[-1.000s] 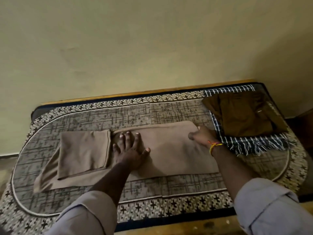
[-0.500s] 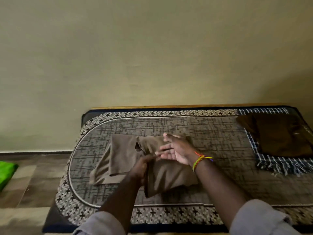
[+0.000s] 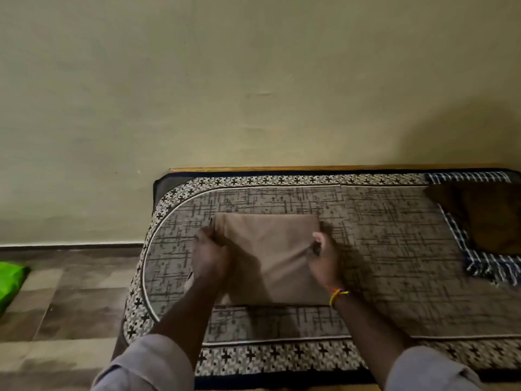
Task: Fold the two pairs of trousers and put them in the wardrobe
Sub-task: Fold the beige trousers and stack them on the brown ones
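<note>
Final squaring of the folded taupe cotton trousers (image 3: pixel 270 258) on the patterned grey bed mat (image 3: pixel 380 249).
Left hand (image 3: pixel 210 256) pinches the trousers' left edge and right hand (image 3: pixel 324 256) their right edge. Align edges evenly and press flat. Right of them, dark brown folded trousers (image 3: pixel 485 215) lie on a checked cloth (image 3: pixel 473 263). No wardrobe is visible.

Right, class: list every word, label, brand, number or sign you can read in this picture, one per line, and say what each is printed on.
None: no readable text anywhere in view.
The light brown trousers, held at their sides by the left hand and right hand, show no label.
The dark brown trousers show none either.
The patterned mat carries only crosses and lines, no letters.
The green object at the edge is too cropped to tell.
</note>
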